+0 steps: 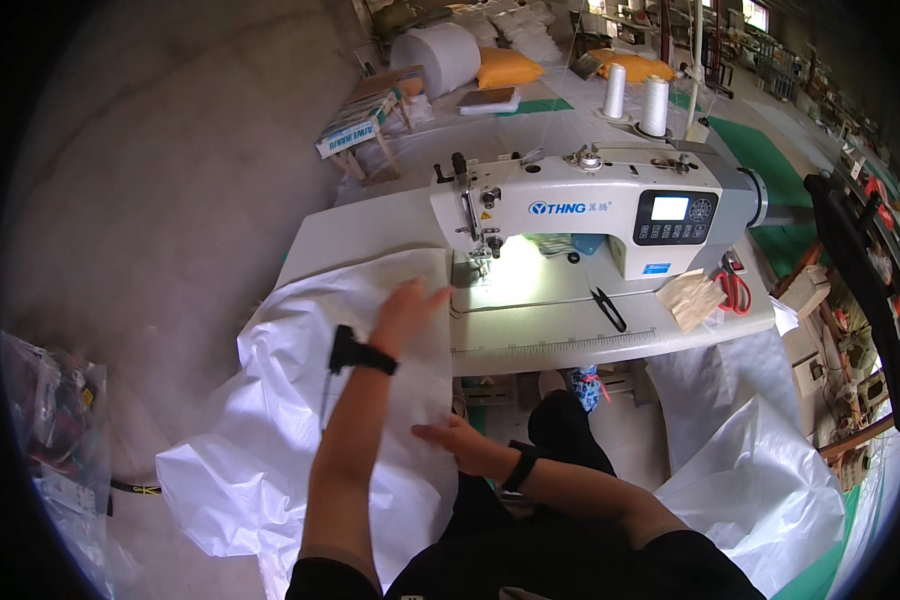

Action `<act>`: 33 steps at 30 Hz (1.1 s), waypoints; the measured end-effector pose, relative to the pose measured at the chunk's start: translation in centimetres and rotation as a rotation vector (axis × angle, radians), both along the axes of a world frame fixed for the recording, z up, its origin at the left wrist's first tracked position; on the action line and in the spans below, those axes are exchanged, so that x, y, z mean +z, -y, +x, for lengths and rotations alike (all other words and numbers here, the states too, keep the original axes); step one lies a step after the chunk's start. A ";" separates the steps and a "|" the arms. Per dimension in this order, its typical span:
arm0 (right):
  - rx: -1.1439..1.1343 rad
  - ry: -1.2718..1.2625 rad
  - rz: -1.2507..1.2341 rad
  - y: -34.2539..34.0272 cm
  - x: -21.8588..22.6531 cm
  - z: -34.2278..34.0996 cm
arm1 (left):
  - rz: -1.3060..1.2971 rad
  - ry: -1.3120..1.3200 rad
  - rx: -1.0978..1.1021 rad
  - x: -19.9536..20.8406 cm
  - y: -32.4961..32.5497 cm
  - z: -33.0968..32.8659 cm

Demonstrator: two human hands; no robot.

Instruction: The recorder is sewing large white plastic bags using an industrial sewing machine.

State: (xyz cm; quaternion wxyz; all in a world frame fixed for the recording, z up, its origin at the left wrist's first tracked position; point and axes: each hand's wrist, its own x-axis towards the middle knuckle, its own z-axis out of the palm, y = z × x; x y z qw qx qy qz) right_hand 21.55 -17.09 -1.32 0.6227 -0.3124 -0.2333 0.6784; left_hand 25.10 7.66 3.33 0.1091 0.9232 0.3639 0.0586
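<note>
A large white plastic sheet [300, 400] drapes from the left end of the grey sewing table [560, 335] down to the floor. My left hand [407, 313] lies flat on the sheet with fingers spread, just left of the white sewing machine [590, 205] and its lit needle area [485, 255]. My right hand [457, 441] rests on the sheet's near edge below the table, fingers pinching the fabric. Both wrists wear black bands.
Black thread snips [607, 307], red scissors [735, 290] and a stack of tan labels [692, 299] lie on the table's right part. Two white thread cones [635, 100] stand behind the machine. More white sheeting [760, 490] is heaped at lower right. A wooden stool [365, 135] stands at the back left.
</note>
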 end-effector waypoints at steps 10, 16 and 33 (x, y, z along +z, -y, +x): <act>0.330 0.180 -0.011 5.4 0.9 -0.2 | -0.488 0.828 0.125 0.3 -2.2 -3.2; -0.123 0.644 -0.092 1.4 -3.1 0.5 | -0.931 1.420 0.255 4.5 -0.8 -9.9; 0.336 0.296 0.094 5.7 -1.6 0.4 | 0.049 0.642 -0.244 1.7 -1.4 -7.1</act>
